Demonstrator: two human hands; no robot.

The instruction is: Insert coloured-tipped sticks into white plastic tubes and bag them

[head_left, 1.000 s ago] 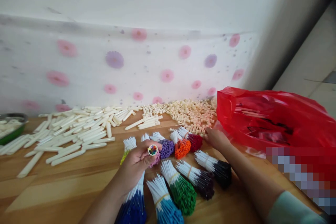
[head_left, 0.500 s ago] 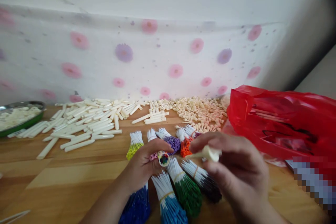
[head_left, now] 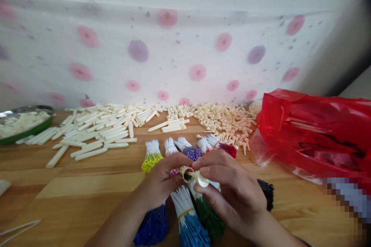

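Wooden table: left hand clamps tube, right hand pinches cap; both light, stiff, best gripped at sides

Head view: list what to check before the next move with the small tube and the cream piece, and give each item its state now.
1. Left hand grips the small tube, with coloured tips showing at its open end: ok.
2. Right hand pinches the cream piece between thumb and fingers: ok.
3. Cream piece touches the tube's open end: ok.
4. Cream piece lined up straight and seated: cannot tell, the fingers hide the joint.
5. Stick bundles lie on the table beneath both hands: ok.
6. Pile of cream parts lies behind the hands: ok.
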